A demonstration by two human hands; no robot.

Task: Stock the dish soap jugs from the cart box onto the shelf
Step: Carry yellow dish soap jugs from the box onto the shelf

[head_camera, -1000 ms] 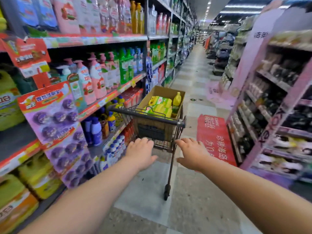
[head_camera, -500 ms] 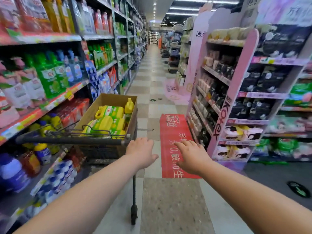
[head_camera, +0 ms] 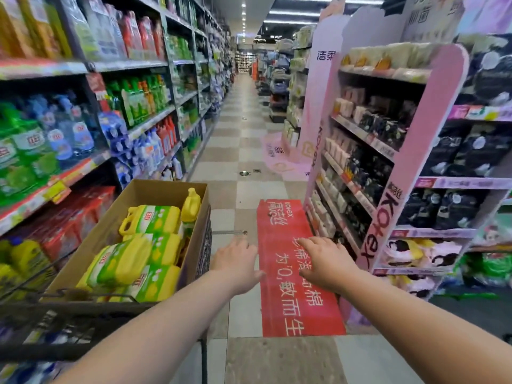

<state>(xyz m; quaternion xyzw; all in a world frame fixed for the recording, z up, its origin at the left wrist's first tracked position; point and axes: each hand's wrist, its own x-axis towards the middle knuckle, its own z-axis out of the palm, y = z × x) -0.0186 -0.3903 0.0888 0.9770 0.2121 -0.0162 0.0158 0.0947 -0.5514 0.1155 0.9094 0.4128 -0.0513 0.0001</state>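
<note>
A brown cardboard box (head_camera: 116, 228) sits in a black wire cart (head_camera: 203, 253) at lower left. Several yellow dish soap jugs (head_camera: 151, 220) with green labels lie on their sides in it, and one yellow bottle (head_camera: 191, 205) stands upright at its far right corner. My left hand (head_camera: 235, 260) hovers palm down just right of the cart's right side, fingers relaxed, holding nothing. My right hand (head_camera: 327, 259) is stretched out over the red floor mat, fingers spread and empty. The shelf (head_camera: 83, 167) of cleaning products runs along the left.
A red floor mat (head_camera: 291, 273) lies ahead in the aisle. A pink display rack (head_camera: 410, 173) full of dark packs stands close on the right. The checkered tiled aisle (head_camera: 238, 128) runs straight ahead between shelving.
The view has swung right and closer to the cart. The cart and box now sit lower left beside my left arm. Both hands stay outstretched and empty.
</note>
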